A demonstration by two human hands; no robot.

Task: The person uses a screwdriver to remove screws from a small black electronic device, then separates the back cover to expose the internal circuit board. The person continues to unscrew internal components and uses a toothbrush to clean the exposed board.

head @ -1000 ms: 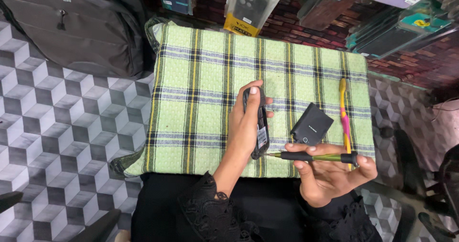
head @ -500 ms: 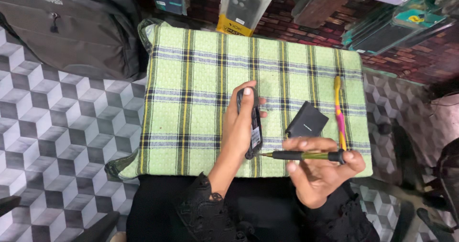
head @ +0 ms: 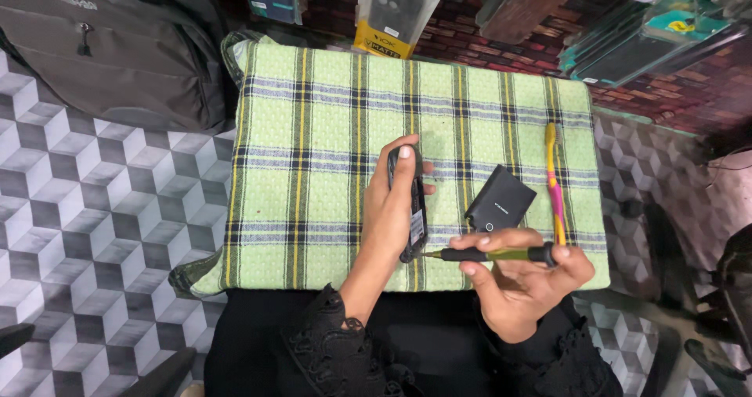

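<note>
Right, my left hand (head: 389, 209) is wrapped around a small black phone (head: 414, 209), held on its edge above the green plaid cloth (head: 313, 130), thumb side over the top end and fingers closed along its back. It looks dark and slim, with a pale patch showing on the face turned toward my right; I can't make out more than that. Its long axis runs from the near edge of the cloth toward the far edge, top end pointing away from me, bottom end close to the near edge.

My right hand (head: 521, 283) is clamped on a screwdriver (head: 489, 253) with a black and olive-green handle. It lies almost level, parallel to the near edge, handle end to the right, thin tip pointing left and meeting the phone's bottom end. Whether the tip sits in a screw is too small to tell.

Just beyond my right hand, a black rectangular box (head: 501, 201) rests on the cloth, tilted, near but apart from the phone. Further right, a yellow and pink toothbrush (head: 554, 181) lies lengthwise, close to the right edge of the cloth, head toward the far edge.

Room to move: the whole left half of the cloth is bare plaid, and so is the far strip. On the right it's tighter, with the box and the toothbrush beside my hand. Off the cloth's far-left corner sits a grey backpack (head: 102, 44); packaged phone cases (head: 392, 9) line the far side. Patterned cube floor (head: 94, 232) lies to the left.
</note>
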